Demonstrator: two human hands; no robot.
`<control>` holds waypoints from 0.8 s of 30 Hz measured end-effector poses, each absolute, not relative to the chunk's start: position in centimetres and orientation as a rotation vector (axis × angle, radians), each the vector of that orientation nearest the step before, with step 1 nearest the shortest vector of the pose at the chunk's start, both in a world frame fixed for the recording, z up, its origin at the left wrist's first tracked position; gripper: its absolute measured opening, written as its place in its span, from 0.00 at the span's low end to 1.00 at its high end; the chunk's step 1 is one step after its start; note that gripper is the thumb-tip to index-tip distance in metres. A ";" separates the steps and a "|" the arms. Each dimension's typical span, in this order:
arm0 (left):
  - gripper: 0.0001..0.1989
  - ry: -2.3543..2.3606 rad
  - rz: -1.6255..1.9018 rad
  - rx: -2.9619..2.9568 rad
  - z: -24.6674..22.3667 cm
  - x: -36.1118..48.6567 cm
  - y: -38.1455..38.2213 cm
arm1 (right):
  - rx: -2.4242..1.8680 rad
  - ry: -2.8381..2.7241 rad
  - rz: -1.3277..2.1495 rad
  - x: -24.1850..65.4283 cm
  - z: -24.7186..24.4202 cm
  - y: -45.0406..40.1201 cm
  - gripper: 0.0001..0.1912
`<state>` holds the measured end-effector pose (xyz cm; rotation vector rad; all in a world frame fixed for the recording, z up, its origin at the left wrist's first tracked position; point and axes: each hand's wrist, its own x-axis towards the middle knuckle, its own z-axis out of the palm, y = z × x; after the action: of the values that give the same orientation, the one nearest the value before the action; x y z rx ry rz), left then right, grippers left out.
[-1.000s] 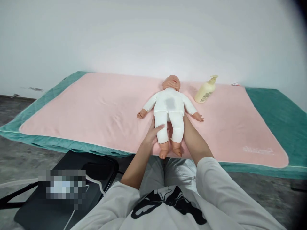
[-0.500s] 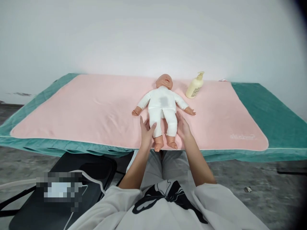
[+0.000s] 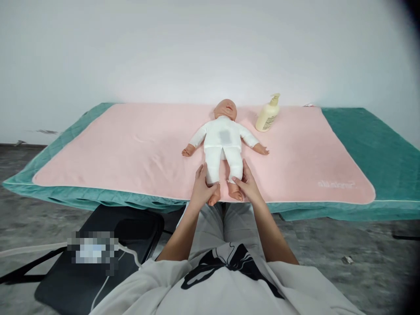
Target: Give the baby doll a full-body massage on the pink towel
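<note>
A baby doll [image 3: 224,133] in a white suit lies face up on a pink mat [image 3: 147,144], its head toward the wall and its arms spread. My left hand [image 3: 201,188] is at the doll's leg on the left, thumb over the ankle and fingers along the outer side. Around the lower leg on the right is my right hand [image 3: 248,184], its thumb on the trouser cuff and its fingers on the outer side. A cream pump bottle [image 3: 267,117] stands to the right of the doll's head.
Green quilted cover [image 3: 364,148] shows beneath the mat at both ends. A black chair [image 3: 138,232] at the lower left bears a blurred object and a white cable. The pale wall [image 3: 210,52] rises behind.
Both hands have moved down the doll's legs toward the ankles, and their thumbs now rest over the lower legs. The camera view has shifted slightly.
</note>
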<state>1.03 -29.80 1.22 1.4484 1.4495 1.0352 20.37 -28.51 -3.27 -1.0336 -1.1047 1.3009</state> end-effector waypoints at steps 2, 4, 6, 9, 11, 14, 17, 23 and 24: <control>0.45 1.506 0.961 1.552 0.9 0.8 -29.8 | -1.036 -1.128 1.292 20.4 -3.6 -28.5 0.54; 0.45 1.523 0.922 1.610 0.5 0.4 -29.7 | -1.063 -1.160 1.273 20.5 -3.8 -28.5 0.53; 0.46 1.541 0.924 1.632 0.3 -0.1 -29.4 | -1.115 -1.189 1.228 20.7 -3.5 -28.3 0.49; 0.43 1.562 1.051 1.619 1.2 -1.2 -27.7 | -1.222 -1.197 1.068 21.7 -2.0 -27.0 0.38; 0.36 1.528 1.198 1.620 2.6 -1.7 -25.4 | -1.262 -1.169 0.946 22.6 -0.6 -24.8 0.31; 0.28 1.403 1.398 1.520 5.2 -1.9 -20.2 | -1.165 -1.097 0.844 23.4 1.6 -19.6 0.24; 0.22 1.361 1.395 1.391 7.0 -1.2 -13.7 | -1.144 -0.964 0.909 23.1 3.6 -12.9 0.21; 0.21 1.364 1.265 1.317 7.7 1.5 -2.7 | -1.211 -0.897 0.954 21.1 5.8 -2.5 0.17; 0.21 1.372 1.249 1.313 7.7 1.9 -1.5 | -1.190 -0.929 0.958 20.7 5.9 -1.5 0.17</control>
<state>1.92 -1.52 7.66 1.3134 1.3718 1.2489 20.74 -1.51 5.86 -1.1901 -0.9291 0.9584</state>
